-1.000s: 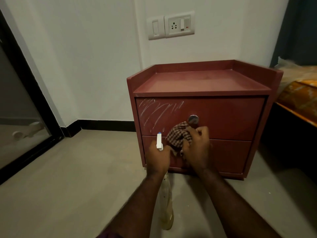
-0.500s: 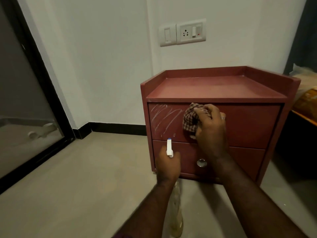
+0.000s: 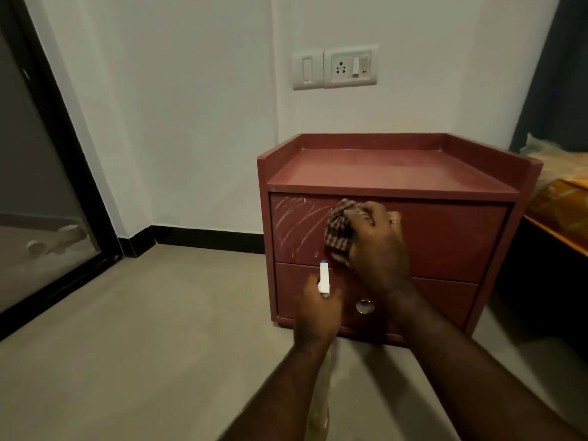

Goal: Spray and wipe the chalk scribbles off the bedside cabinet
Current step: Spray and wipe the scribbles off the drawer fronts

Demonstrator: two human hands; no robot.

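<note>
A dark red bedside cabinet [image 3: 445, 240] with two drawers stands against the white wall. White chalk scribbles [image 3: 297, 226] cover the left part of the top drawer front. My right hand [image 3: 378, 240] grips a bunched checked cloth [image 3: 339, 235] and presses it on the top drawer, at the right edge of the scribbles. My left hand [image 3: 316, 313] holds a spray bottle [image 3: 319, 405] by its neck; the white nozzle [image 3: 324, 276] sticks up in front of the drawer gap. The top drawer's knob is hidden behind my right hand.
A round metal knob [image 3: 364, 306] shows on the lower drawer. A switch and socket plate [image 3: 335, 70] sits on the wall above. A dark-framed glass door [image 3: 47, 218] is at the left, a bed with orange bedding [image 3: 563, 202] at the right. Bare floor lies in front.
My right hand has lifted the cloth from near the knob up to the top drawer front and slid it left toward the scribbles. The left hand holds the bottle in about the same place.
</note>
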